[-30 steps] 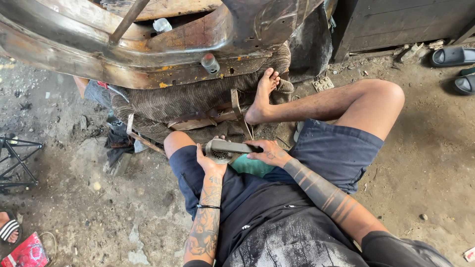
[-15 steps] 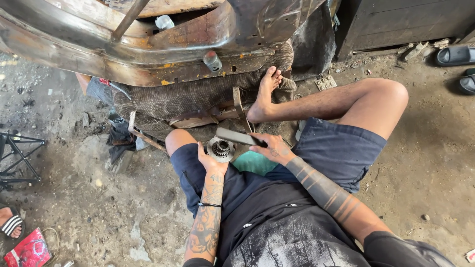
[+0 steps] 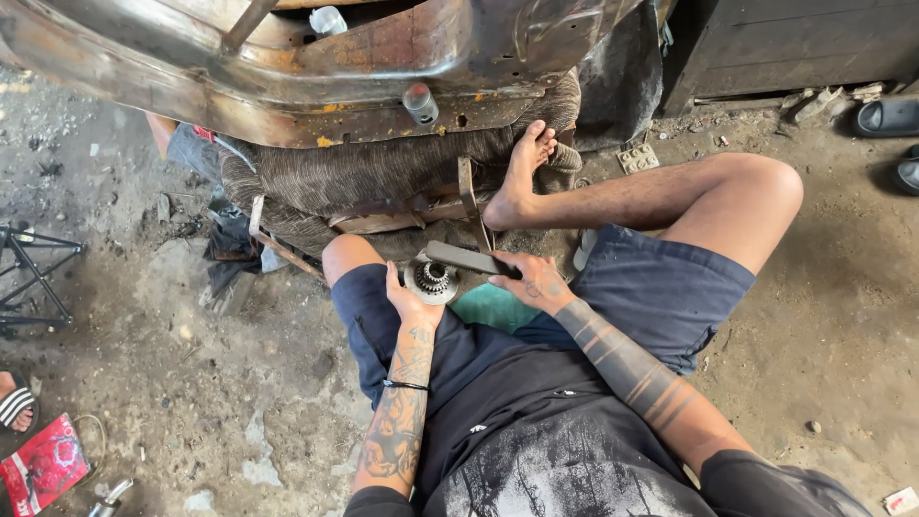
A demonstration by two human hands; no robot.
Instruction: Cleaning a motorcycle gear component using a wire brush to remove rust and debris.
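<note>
I sit on the ground with my legs spread toward a rusty metal body panel (image 3: 316,86). My left hand (image 3: 410,299) grips a round metal gear part (image 3: 433,280) held on my left thigh, its toothed centre facing up. My right hand (image 3: 532,280) holds a flat dark metal bar (image 3: 465,257), whose far end lies just over the gear's upper edge. My bare right foot (image 3: 522,177) rests against a worn striped cushion (image 3: 383,172) under the panel.
A teal cloth (image 3: 498,304) lies between my thighs. A black metal stand (image 3: 33,273) sits at the left. A red packet (image 3: 43,464) and another person's sandalled foot (image 3: 14,402) are at the lower left. Dark sandals (image 3: 890,120) lie at the upper right.
The gear in my left hand has turned from sideways to face up. The bar in my right hand has shifted right and now rests over the gear's edge.
</note>
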